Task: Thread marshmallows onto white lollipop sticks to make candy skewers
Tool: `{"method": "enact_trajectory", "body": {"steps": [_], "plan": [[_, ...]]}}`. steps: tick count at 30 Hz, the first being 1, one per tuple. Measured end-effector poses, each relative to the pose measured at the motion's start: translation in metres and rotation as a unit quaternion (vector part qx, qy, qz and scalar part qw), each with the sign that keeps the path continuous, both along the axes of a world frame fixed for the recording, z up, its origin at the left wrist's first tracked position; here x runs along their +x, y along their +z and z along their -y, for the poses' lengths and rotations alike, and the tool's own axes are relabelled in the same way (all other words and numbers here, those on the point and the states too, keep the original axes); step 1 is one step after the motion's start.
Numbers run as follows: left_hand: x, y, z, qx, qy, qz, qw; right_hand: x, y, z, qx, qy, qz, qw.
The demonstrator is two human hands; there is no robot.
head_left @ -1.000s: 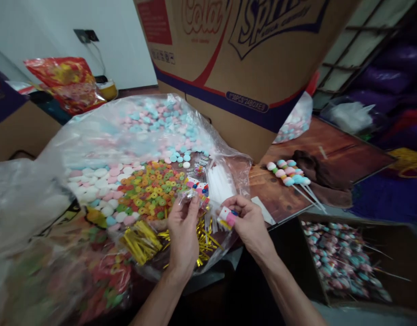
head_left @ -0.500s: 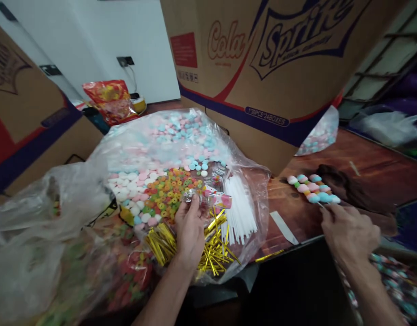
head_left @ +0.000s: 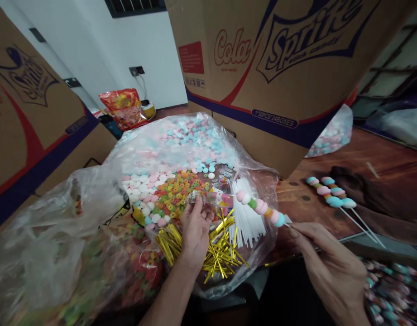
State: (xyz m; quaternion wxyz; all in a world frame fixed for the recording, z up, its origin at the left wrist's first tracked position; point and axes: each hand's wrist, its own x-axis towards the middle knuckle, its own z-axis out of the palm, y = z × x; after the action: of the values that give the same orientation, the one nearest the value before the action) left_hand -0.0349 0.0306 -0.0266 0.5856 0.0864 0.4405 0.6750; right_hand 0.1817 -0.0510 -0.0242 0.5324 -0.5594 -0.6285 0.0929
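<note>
R hand (head_left: pixel 330 262) pinches candy skewer (head_left: pixel 261 208), pink/grn/org/blue; L hand (head_left: pixel 196 224) pinches clear bag (head_left: pixel 226 198)

three unwrapped candy skewers (head_left: pixel 261 207), two printed cartons (head_left: pixel 244 86)

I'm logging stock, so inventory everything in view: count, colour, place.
Printed cardboard cartons: two, brown, left and back
Glossy plastic packet: one, red, back left
Flat round candies: many, pastel, centre
Ring candies: many, orange, yellow, green, centre
Metallic twist ties: many, gold, lower centre
Thin straight sticks: many, white, centre
Candy skewers: three, multicoloured, two right, one held
Candy heap: one, multicoloured, lower right
Crumpled cloth: one, brown, right
Filmy plastic bags: several, translucent, throughout
Woodgrain table: one, brown, beneath
Left hand: one, centre, pinching clear wrapper
Right hand: one, right, pinching held skewer
</note>
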Motion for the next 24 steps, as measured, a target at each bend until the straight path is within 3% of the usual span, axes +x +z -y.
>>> {"method": "enact_trajectory", "body": {"steps": [8, 12, 20, 24], "plan": [[-0.001, 0.003, 0.004, 0.007, -0.018, -0.005, 1.0, 0.008, -0.001, 0.002, 0.039, 0.012, 0.15, 0.988], [0.001, 0.006, 0.006, 0.048, -0.012, -0.059, 0.997, 0.015, 0.002, 0.004, 0.035, 0.006, 0.216, 0.976], [0.011, 0.001, 0.009, 0.111, 0.004, -0.196, 0.974, -0.002, 0.002, 0.003, -0.031, 0.061, 0.06, 0.996], [0.015, -0.001, 0.012, 0.11, 0.004, -0.213, 0.971, -0.011, -0.001, 0.003, -0.028, 0.06, 0.034, 0.997]]}}
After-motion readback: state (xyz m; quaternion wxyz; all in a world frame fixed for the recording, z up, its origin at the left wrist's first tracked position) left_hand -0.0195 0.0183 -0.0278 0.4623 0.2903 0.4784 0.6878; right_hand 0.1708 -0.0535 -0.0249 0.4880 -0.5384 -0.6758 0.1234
